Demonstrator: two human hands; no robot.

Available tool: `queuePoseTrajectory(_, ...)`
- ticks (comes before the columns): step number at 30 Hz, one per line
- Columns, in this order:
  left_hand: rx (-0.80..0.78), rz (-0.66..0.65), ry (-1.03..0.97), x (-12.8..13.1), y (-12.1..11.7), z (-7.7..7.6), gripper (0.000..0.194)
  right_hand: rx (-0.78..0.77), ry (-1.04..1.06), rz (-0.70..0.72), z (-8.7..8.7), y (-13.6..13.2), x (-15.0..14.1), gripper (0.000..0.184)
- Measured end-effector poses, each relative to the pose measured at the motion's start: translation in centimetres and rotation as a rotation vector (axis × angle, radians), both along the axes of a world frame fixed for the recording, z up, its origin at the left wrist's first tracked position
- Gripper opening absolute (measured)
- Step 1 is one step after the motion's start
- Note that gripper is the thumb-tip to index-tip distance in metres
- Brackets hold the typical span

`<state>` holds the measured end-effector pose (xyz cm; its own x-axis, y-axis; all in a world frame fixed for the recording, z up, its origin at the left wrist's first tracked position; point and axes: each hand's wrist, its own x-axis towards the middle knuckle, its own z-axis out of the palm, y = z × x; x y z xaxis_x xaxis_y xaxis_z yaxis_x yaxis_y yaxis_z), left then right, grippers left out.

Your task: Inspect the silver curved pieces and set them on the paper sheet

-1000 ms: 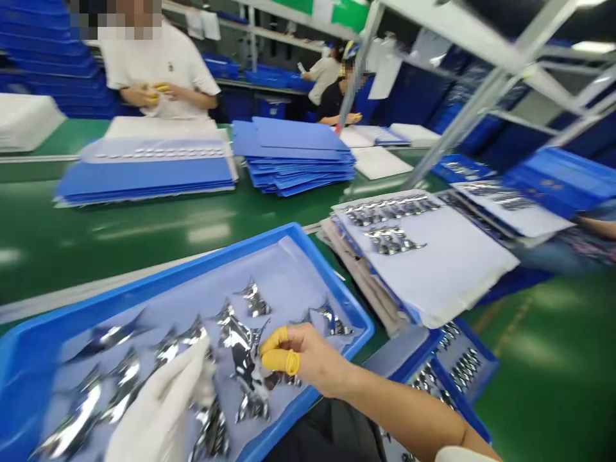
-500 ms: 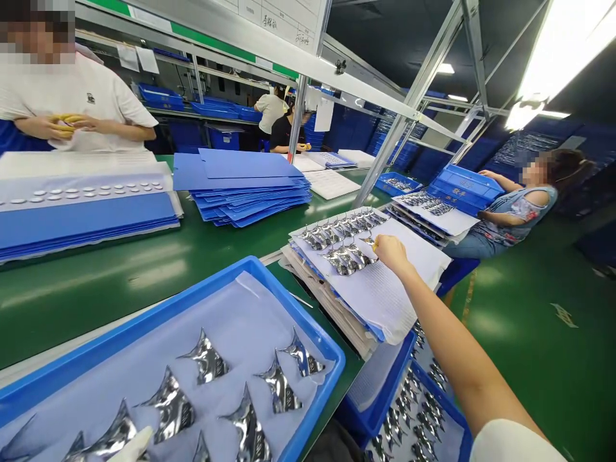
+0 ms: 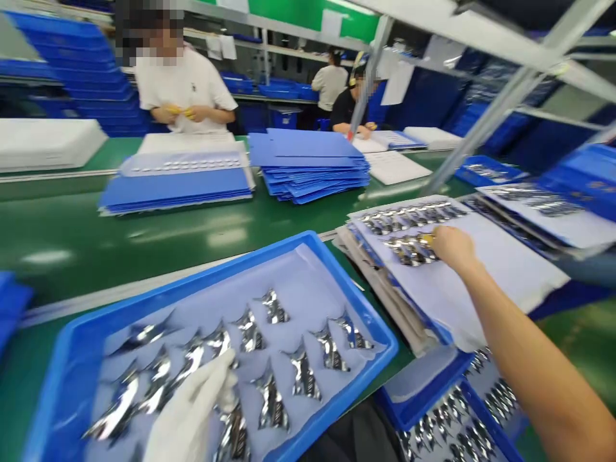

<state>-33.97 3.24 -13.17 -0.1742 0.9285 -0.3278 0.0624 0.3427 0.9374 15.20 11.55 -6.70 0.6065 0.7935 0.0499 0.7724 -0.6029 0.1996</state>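
Note:
My left hand [image 3: 195, 401], in a white glove, reaches into a blue tray [image 3: 315, 240] lined with white sheet. Its fingers are drawn together on a curved, pointed, mirror-bright metal piece [image 3: 229, 403], partly hidden and blurred. Similar metal pieces [image 3: 305, 371] lie spread around it in loose rows. Farther right, my right hand [image 3: 452, 247], bare with yellow covers on its fingertips, pinches another metal piece [image 3: 425, 240]. That one is at the end of the second row on a white sheet [image 3: 500, 273], which tops a stack. A full row of pieces [image 3: 414, 215] lies behind it.
Blue sheets [image 3: 312, 163] are piled on the green table [image 3: 192, 234]. More blue trays [image 3: 459, 410] filled with metal pieces stand low at the right. A metal post [image 3: 486, 131] slants up behind the stack. Across the table, a person in a white shirt [image 3: 185, 86] handles something.
The view has swung left and down, bringing the tray and gloved left hand further into sight. My right hand stays at the end of the second row on the white sheet.

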Motion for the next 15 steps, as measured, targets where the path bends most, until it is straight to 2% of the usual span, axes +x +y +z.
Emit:
queuePoseTrajectory(2,-0.04,0.0,0.001,-0.6,-0.2,-0.4,0.03,0.079,0.0,0.129,0.2,0.8,-2.9,0.041)
queuePoseTrajectory(5,-0.07,-0.006,-0.025,-0.7,-0.6,-0.7,0.031,0.167,0.092,0.432,-0.8,2.5,-9.8,0.035)
queuePoseTrajectory(8,-0.091,-0.031,-0.076,-0.5,-1.3,-0.6,0.031,0.121,0.256,0.759,-3.1,4.1,-19.8,0.024)
queuePoseTrajectory(10,-0.106,-0.084,-0.135,-0.7,-1.9,-0.5,0.032,0.034,0.448,1.041,-5.0,4.9,-27.1,0.021)
queuePoseTrajectory(11,-0.113,-0.109,-0.16,-0.9,-2.2,-0.6,0.033,-0.015,0.506,1.134,-6.0,5.3,-30.7,0.02)
queuePoseTrajectory(13,-0.132,-0.129,-0.184,-1.7,-3.1,-0.8,0.038,-0.075,0.566,1.242,-7.9,6.2,-37.4,0.017)
queuePoseTrajectory(15,-0.147,-0.095,-0.175,-2.7,-3.9,-1.3,0.043,-0.118,0.59,1.273,-9.7,6.9,-42.9,0.016)
